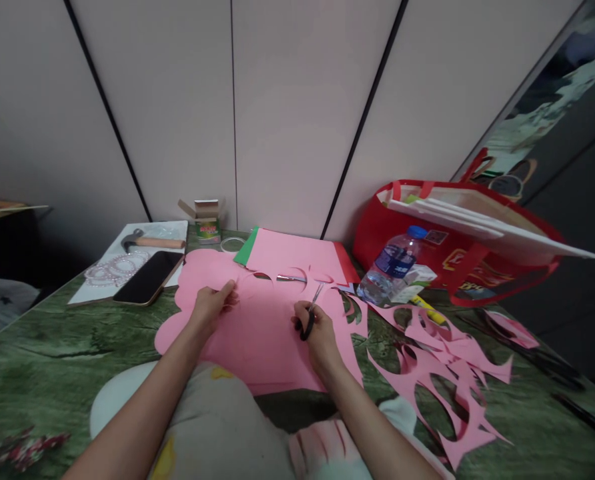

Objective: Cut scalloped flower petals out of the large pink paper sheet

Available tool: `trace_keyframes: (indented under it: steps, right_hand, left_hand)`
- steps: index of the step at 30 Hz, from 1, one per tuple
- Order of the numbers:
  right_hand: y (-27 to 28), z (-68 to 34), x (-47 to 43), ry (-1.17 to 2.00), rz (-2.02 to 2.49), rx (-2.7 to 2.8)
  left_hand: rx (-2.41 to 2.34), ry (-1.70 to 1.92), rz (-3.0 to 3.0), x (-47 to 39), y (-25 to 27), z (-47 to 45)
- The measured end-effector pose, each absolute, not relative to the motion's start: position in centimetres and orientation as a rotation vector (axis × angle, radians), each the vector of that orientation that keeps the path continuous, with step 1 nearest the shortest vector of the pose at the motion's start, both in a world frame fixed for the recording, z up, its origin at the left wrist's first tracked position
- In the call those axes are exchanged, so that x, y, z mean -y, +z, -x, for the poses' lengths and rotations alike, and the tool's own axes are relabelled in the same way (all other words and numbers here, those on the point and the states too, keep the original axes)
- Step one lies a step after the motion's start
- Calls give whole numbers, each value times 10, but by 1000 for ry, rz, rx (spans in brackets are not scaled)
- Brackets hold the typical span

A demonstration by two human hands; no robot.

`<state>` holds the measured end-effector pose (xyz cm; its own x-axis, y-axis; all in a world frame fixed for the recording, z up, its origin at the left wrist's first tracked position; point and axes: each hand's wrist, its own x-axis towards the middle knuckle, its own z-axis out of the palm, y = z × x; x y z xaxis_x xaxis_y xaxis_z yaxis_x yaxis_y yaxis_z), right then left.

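A large pink paper sheet [262, 340] lies before me, its left side cut in scalloped curves. My left hand [215, 305] pinches the paper near its upper left part, where a thin curled strip rises by the fingertips. In my right hand [320, 333] are scissors with black handles [306, 328], fingers closed round the loops. Their blades point up and away, near the sheet's upper right edge. Behind this sheet rests a stack of pink, green and red paper [297, 248]. A slim silver object [291, 278] lies between them.
Pink paper offcuts [440, 373] spread at the right, beside a water bottle [390, 263] and a red bag [377, 223]. On the left are a phone [149, 277], a hammer [160, 243] and beads [112, 270]. A small box [207, 228] stands near the wall.
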<state>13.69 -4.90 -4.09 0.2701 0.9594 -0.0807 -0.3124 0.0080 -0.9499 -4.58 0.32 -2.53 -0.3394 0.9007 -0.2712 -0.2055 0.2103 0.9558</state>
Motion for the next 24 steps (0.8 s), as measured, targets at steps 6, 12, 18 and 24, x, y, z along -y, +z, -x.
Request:
trace_keyframes:
  steps: [6,12,18,24]
  right_hand:
    - [-39,-135,50,1203,1098,749]
    - [-45,-138,44,1248,1041,655]
    - [-48,-140,39,1280,1008,566]
    - [-47,-140,39,1286,1018,575]
  left_hand:
    - [-1431,1374,-638,-4,-26,48]
    - [-1417,1323,-609,3,-17,47]
    - [-1335,1291,-541,4,-13,42]
    - [-1259,1280,-532,4,-12,33]
